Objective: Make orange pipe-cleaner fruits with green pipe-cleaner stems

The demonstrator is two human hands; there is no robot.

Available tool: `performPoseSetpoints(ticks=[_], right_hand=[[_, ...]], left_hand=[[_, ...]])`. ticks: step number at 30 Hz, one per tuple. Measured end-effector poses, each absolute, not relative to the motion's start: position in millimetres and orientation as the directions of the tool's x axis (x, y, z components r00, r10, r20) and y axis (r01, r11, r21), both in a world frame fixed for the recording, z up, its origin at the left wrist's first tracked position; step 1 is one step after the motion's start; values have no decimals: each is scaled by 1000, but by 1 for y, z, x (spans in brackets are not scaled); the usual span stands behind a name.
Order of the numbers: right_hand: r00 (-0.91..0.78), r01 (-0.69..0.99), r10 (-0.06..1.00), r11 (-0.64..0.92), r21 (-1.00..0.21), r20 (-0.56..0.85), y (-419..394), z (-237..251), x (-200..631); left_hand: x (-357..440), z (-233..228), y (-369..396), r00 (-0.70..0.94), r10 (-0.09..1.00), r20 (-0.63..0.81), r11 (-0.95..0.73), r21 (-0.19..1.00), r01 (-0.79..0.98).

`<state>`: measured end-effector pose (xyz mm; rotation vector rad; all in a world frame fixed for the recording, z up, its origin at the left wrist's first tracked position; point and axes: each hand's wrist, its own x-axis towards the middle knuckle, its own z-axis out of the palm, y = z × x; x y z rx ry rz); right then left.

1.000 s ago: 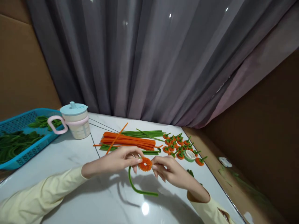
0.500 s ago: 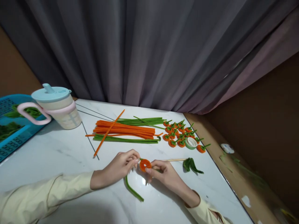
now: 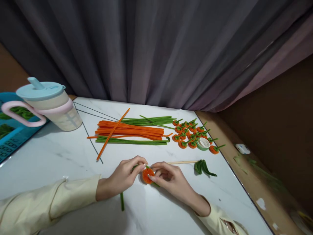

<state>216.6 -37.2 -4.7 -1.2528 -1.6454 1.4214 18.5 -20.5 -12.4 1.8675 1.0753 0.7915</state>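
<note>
i see both hands low over the white worktop [image 3: 61, 153], meeting near its front edge. the left hand [image 3: 123, 176] pinches the left rim of the orange coil [image 3: 147, 175] with thumb and forefinger closed on it. the right hand [image 3: 168, 178] grips the coil's right side, fingers curled narrow around it. the coil sits between the two hands, just above or on the worktop; i cannot tell which. a green stem [image 3: 121, 201] runs from the coil down under the left hand, and its free end shows below the wrist, lying on the worktop.

behind the hands, well apart, lies a bundle of orange stems [image 3: 132, 131], with green stems [image 3: 146, 121] on its far side and more along its near side. one orange stem lies slantwise across the bundle. right of the bundle sits a cluster of finished orange pieces [image 3: 189, 132] with green stalks, and a tape roll [image 3: 202, 143] touches the cluster's near edge. a wooden stick [image 3: 182, 162] lies just beyond the right hand, and a small green bunch [image 3: 202, 167] lies at its right end. at far left stands a cup [image 3: 50, 106] with a pale blue lid and pink handle, beside a blue tray [image 3: 9, 143] holding green material. a grey curtain [image 3: 156, 49] hangs behind.
</note>
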Motion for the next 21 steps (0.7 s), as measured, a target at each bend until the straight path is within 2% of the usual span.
performPoseSetpoints(ticks=[7, 10, 14, 21], right_hand=[[-350, 196, 925, -84, -977, -150, -43, -12, 209], [-326, 226, 936, -58, -973, -131, -41, -11, 211], [-386, 272, 913, -27, -962, -135, -39, -8, 215], [-383, 353, 918, 43, -935, -103, -41, -8, 214]], left_hand=[[20, -11, -21, 469, 878, 94, -290, 885, 365], [18, -9, -18, 494, 867, 66, -279, 885, 373], [15, -9, -15, 519, 853, 49, -299, 861, 410], [15, -13, -16, 578, 812, 85, -369, 841, 395]])
